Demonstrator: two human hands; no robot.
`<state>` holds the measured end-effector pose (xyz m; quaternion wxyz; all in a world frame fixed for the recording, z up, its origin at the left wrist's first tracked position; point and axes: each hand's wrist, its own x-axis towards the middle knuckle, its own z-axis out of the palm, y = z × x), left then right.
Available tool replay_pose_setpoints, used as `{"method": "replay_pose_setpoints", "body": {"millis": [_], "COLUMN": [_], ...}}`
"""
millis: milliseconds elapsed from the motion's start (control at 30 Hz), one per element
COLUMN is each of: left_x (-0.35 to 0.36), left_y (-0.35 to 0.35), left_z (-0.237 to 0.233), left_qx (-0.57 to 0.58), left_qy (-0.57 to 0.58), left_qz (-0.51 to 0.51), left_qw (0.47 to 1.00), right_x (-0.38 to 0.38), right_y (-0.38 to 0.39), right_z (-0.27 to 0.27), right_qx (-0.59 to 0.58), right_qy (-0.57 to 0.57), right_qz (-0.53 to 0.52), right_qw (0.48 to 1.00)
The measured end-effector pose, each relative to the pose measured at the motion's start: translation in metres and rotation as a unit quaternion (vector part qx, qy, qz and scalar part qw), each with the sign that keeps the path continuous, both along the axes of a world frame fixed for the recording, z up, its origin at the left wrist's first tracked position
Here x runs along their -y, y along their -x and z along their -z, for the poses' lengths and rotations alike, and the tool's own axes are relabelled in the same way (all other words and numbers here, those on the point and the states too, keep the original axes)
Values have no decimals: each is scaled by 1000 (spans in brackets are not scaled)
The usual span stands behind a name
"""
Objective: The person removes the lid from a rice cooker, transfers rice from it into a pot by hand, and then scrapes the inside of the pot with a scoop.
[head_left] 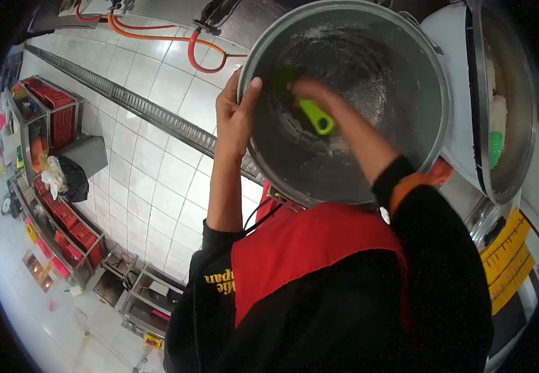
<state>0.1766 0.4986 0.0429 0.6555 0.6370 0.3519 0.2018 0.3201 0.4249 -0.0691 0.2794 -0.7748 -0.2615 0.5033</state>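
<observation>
Two-line sleeve lettering point(219, 281), half-hidden — left hand point(235, 118) grips pot point(400, 93), right hand point(311, 93) brush point(318, 118).

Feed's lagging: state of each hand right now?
Left hand: closed on the rim of the metal pot.
Right hand: closed around a green-handled scrubber inside the pot.

You have a bright white tiled floor point(151, 168) from 9 to 11 o'clock, crossed by a long drain grate point(139, 105). An orange hose point(179, 38) curls at 12. Racks point(30, 124) of red crates point(58, 115) stand at 9, with a black bag point(73, 179) just beside them. There is a steel shelf point(151, 298) at 7.
</observation>
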Motion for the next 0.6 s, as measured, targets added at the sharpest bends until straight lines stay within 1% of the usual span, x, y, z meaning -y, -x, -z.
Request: {"method": "replay_pose_setpoints", "body": {"millis": [33, 67, 100, 133, 167, 200, 233, 267, 333, 367, 433, 500, 533, 600], "left_x": [1, 2, 1, 3, 3, 2, 2, 0, 0, -1, -10, -19, -17, -12], "left_y": [3, 4, 4, 5, 3, -1, 0, 2, 4, 3, 1, -4, -7, -14], "left_z": [2, 5, 4, 3, 2, 1, 0, 0, 4, 5, 5, 1, 2, 3], "left_qx": [14, 32, 28, 26, 22, 22, 25, 24, 26, 34, 45, 38, 39, -28], "left_qy": [30, 61, 72, 76, 66, 53, 51, 45, 36, 26, 12, 27, 28, -88], "left_qz": [-8, -20, -10, -11, -9, -7, -6, -7, -1, 0, 2, 55, 52, 57], "left_qw": [999, 997, 997, 997, 998, 998, 998, 999, 999, 999, 999, 997, 998, 994], "right_x": [0, 2, 3, 3, -2, -13, -19, -19, -18, -15, -4, 15, 20, 27], "right_y": [-18, -36, -44, -36, -23, -14, -6, -8, -13, -17, -26, -29, -34, -42], "right_z": [-31, -55, -64, -55, -40, -42, -45, -42, -35, -38, -44, -98, -108, -118], "right_qx": [-4, -90, -174, -175, -169, -158, -98, -96, -91, -88, -180, -157, -157, -155], "right_qy": [4, 3, 3, 7, -6, -23, 30, 26, 8, 4, -106, -128, -127, -162], "right_qz": [2, 7, 11, 10, 130, 247, 259, 262, 196, 199, 234, 218, 215, 213], "right_qw": [1000, 996, 985, 984, 977, 956, 960, 960, 976, 976, 950, 955, 956, 951]}}
